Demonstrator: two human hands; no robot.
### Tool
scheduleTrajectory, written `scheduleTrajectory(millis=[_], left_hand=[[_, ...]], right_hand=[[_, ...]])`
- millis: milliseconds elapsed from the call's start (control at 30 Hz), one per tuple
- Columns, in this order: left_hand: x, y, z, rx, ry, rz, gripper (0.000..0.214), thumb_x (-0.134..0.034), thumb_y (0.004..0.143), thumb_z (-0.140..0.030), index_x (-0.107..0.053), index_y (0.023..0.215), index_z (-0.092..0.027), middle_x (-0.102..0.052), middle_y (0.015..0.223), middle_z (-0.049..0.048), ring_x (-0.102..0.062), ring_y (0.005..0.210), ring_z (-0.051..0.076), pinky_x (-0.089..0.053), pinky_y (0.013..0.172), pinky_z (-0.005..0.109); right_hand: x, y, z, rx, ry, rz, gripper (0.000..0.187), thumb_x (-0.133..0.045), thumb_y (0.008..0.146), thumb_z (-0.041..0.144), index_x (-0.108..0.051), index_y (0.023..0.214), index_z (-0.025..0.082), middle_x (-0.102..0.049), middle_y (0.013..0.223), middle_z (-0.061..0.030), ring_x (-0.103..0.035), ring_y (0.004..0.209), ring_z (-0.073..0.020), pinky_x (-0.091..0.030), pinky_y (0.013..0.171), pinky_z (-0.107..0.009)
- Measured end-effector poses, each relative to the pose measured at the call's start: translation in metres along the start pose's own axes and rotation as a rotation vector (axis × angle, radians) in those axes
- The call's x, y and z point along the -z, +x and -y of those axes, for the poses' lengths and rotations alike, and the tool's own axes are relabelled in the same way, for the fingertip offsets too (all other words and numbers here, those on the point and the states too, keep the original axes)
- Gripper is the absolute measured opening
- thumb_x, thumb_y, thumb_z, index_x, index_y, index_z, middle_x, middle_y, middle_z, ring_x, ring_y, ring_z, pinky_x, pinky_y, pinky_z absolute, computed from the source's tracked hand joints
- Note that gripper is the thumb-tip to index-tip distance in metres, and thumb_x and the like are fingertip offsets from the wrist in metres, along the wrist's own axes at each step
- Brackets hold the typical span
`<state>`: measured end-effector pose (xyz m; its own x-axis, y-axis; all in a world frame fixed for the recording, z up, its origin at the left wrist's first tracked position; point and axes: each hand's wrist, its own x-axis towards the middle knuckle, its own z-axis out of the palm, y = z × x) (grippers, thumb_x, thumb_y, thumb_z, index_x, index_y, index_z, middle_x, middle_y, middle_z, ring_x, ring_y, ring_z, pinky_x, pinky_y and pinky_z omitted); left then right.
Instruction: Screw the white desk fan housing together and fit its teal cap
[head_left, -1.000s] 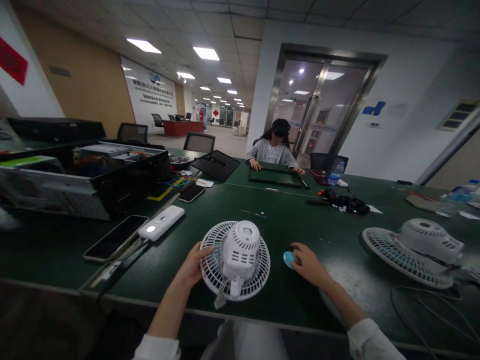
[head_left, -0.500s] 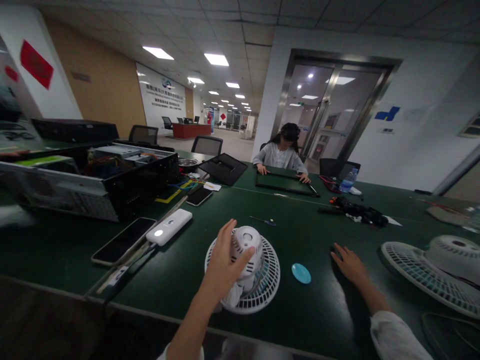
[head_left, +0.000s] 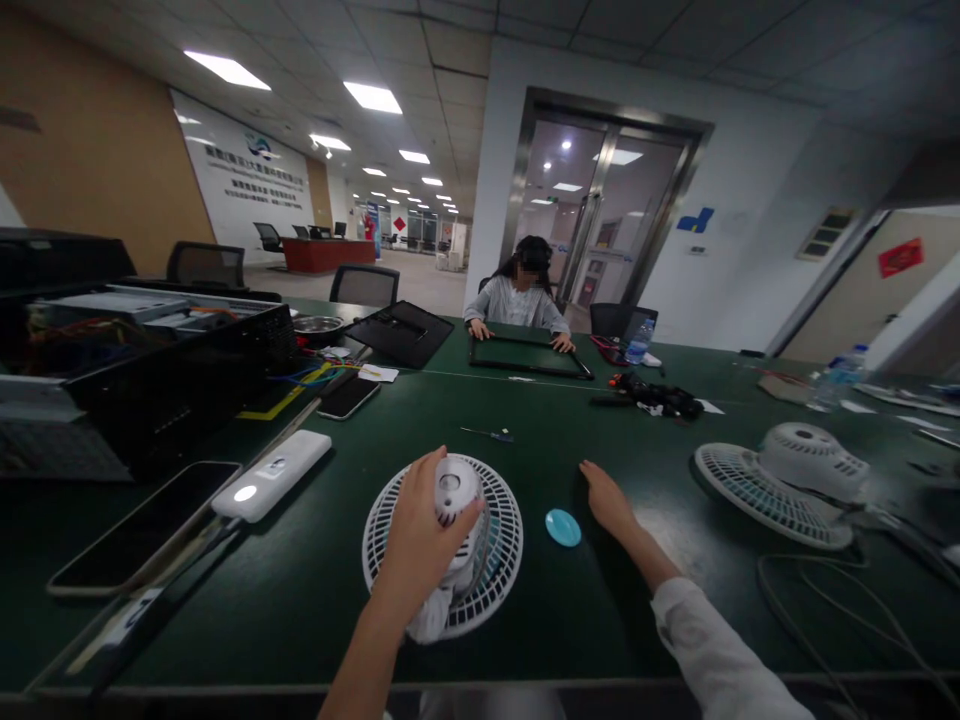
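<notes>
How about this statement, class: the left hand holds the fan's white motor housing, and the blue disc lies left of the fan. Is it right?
Not quite: the head view shows the blue disc lying right of the fan, not left. The left hand does hold the fan's white motor housing.

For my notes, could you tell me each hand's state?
Left hand: gripping the white fan's motor housing.
Right hand: open, empty, on the green table.

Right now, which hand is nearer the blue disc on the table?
Right hand: beside the blue disc, apart from it. The left hand is farther, on the white fan left of the disc.
</notes>
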<state>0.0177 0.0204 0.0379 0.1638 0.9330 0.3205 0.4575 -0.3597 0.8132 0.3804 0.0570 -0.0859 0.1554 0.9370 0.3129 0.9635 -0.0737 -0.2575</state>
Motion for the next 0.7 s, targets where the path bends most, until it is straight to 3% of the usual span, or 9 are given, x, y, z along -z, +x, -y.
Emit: scheduleTrajectory(millis=[233,533,700], left_hand=[[-0.002,0.0,-0.001,0.026,-0.007,-0.017,0.057,-0.059,0.076,-0.038,-0.042,0.127,-0.02,-0.046,0.131,0.0101,-0.043,0.122,0.029,-0.037,0.101,0.047],[0.003,-0.002,0.003,0.085,-0.099,-0.042,0.065,-0.068,0.067,-0.034,-0.042,0.125,-0.02,-0.051,0.127,0.01,-0.047,0.118,0.029,-0.036,0.101,0.046],[0.007,-0.007,0.0,0.127,-0.17,-0.024,0.068,-0.072,0.063,-0.032,-0.044,0.124,-0.023,-0.053,0.124,0.0091,-0.05,0.115,0.03,-0.039,0.097,0.046]], right_hand=[[-0.006,0.011,0.04,0.105,0.106,0.062,0.031,-0.052,0.088,0.032,-0.053,0.116,0.018,-0.054,0.12,-0.008,-0.056,0.102,-0.0207,-0.048,0.085,-0.043],[0.018,0.017,0.043,0.077,0.114,0.166,0.029,-0.053,0.088,0.032,-0.054,0.113,0.017,-0.056,0.116,-0.0074,-0.058,0.098,-0.0196,-0.049,0.082,-0.041],[0.02,0.024,0.051,0.096,0.024,0.245,0.028,-0.052,0.088,0.032,-0.055,0.112,0.017,-0.057,0.115,-0.0072,-0.057,0.098,-0.0195,-0.049,0.083,-0.041]])
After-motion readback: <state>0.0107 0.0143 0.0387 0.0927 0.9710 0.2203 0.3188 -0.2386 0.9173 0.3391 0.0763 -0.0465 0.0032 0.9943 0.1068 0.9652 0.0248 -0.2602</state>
